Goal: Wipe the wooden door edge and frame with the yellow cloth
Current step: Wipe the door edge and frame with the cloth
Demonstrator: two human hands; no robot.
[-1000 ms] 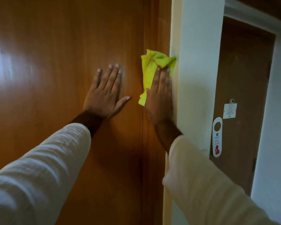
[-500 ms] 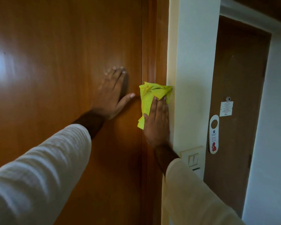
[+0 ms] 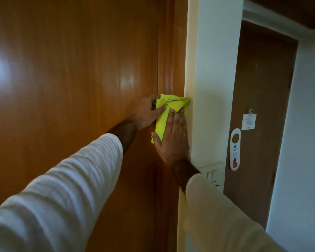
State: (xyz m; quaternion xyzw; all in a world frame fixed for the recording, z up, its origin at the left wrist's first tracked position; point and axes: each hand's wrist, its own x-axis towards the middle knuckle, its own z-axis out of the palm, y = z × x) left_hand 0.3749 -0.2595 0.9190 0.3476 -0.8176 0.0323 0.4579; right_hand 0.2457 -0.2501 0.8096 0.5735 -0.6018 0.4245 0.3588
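Observation:
A glossy wooden door [image 3: 71, 79] fills the left of the view, with its wooden frame [image 3: 171, 51] as a vertical strip to its right. The yellow cloth [image 3: 168, 108] lies bunched against the frame at mid height. My right hand [image 3: 173, 139] is flat on the cloth's lower part, fingers together pointing up, pressing it to the frame. My left hand [image 3: 146, 113] pinches the cloth's upper left edge between thumb and fingers. Both arms wear pale long sleeves.
A cream wall corner [image 3: 207, 70] stands right of the frame, with a light switch plate [image 3: 212, 174] below my right wrist. Further right is a second brown door [image 3: 262, 88] bearing a paper notice [image 3: 249, 121] and a white door hanger [image 3: 235, 149].
My right hand has slid the cloth down the frame. My left hand left its flat rest on the door and moved right to take hold of the cloth's upper edge.

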